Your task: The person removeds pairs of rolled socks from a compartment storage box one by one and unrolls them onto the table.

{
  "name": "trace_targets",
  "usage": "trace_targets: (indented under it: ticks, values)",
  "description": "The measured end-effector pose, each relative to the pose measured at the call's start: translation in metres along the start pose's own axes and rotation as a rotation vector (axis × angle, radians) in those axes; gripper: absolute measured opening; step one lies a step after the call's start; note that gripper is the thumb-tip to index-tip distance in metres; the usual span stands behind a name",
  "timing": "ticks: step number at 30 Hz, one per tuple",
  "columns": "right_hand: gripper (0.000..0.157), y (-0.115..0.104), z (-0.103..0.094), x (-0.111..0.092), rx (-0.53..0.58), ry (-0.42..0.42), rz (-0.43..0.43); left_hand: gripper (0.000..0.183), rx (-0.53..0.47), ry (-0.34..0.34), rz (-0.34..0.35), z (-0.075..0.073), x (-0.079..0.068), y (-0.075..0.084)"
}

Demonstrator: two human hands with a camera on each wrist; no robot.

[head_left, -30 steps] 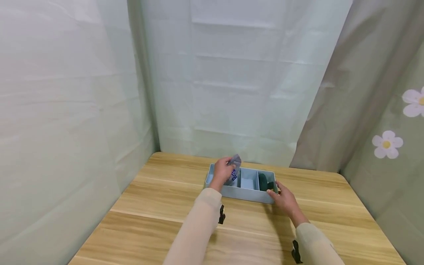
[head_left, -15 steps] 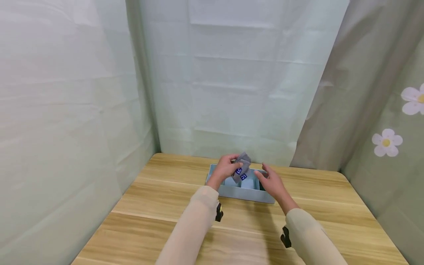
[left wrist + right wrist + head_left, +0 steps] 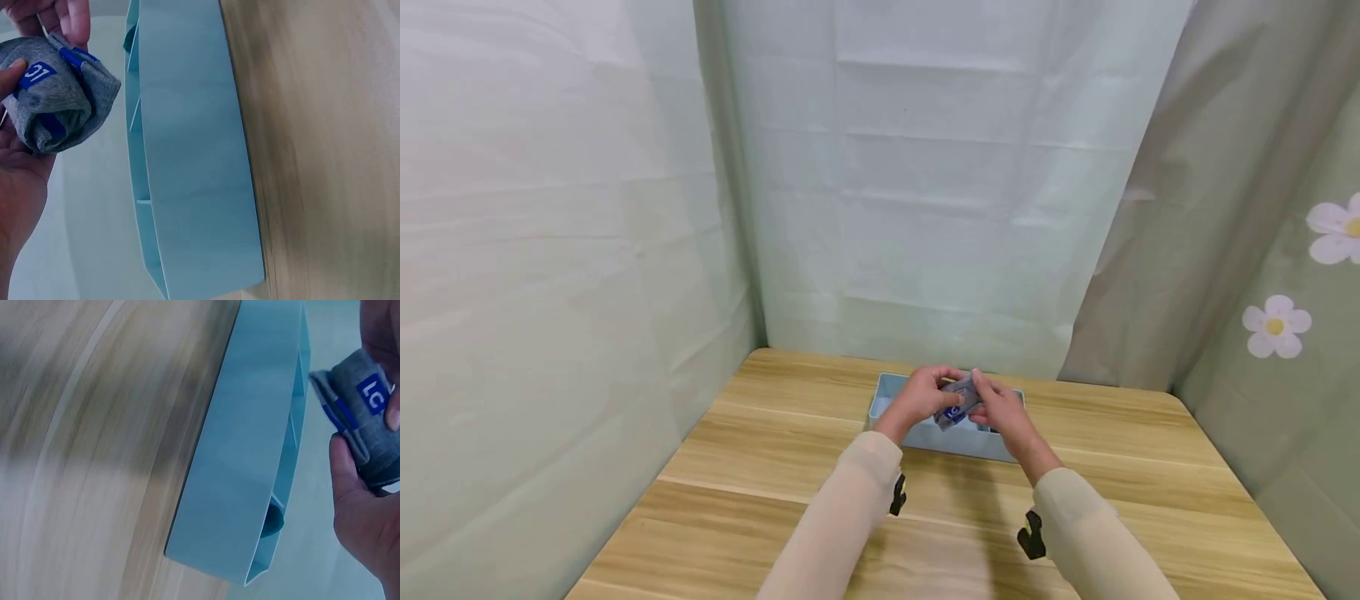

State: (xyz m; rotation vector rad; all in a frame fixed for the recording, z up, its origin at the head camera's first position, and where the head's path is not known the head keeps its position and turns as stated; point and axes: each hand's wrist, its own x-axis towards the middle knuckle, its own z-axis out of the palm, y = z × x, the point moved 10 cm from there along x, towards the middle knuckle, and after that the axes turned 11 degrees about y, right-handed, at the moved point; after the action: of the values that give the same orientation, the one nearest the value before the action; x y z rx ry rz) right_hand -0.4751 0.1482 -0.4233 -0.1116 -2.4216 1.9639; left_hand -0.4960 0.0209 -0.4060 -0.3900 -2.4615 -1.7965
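Rolled grey socks [image 3: 953,410] with blue letter patches are held up between both hands, just above the front of a light blue divided box [image 3: 951,442]. My left hand [image 3: 919,397] grips their left side, its thumb lying across the fabric [image 3: 56,94]. At the other end my right hand [image 3: 1009,418] pinches the socks, and its thumb shows against their edge [image 3: 369,409] in the right wrist view. Part of each hand's grip is hidden behind the roll. A dark green item [image 3: 273,520] sits in the box's right end compartment, mostly out of sight.
The box rests near the back edge of a wood-grain table [image 3: 737,500]. A pale hanging cloth [image 3: 940,208] closes off the back, and another curtain [image 3: 1225,275], with white flowers, hangs at the right.
The left hand has lifted the grey socks from the box and brought them rightward. My right hand has left the box's right end and taken hold of the socks, which are now rolled more compactly.
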Motion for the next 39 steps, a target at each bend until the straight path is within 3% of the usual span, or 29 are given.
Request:
trace_targets:
  ticks: [6,13,20,26,35,39]
  values:
    - [0.061,0.001,-0.002,0.000,0.003,0.018,0.019,0.033,0.020,-0.017,0.060,0.005,-0.004,0.002]
    - [0.059,0.001,-0.003,-0.002,0.127,0.052,0.032,0.046,0.033,-0.094,0.043,-0.001,-0.012,-0.007]
    - [0.055,-0.001,0.005,0.000,0.238,0.064,0.028,0.048,-0.081,-0.116,-0.079,-0.020,-0.016,-0.024]
    - [0.063,-0.003,0.018,-0.003,0.242,0.030,0.014,0.054,-0.201,-0.124,-0.187,-0.030,-0.020,-0.034]
    - [0.059,-0.004,0.042,-0.018,0.333,-0.068,0.025,0.050,-0.257,-0.093,-0.195,-0.047,-0.032,-0.038]
    - [0.056,-0.001,0.048,-0.021,0.291,-0.105,0.025,0.046,-0.287,-0.092,-0.200,-0.053,-0.036,-0.043]
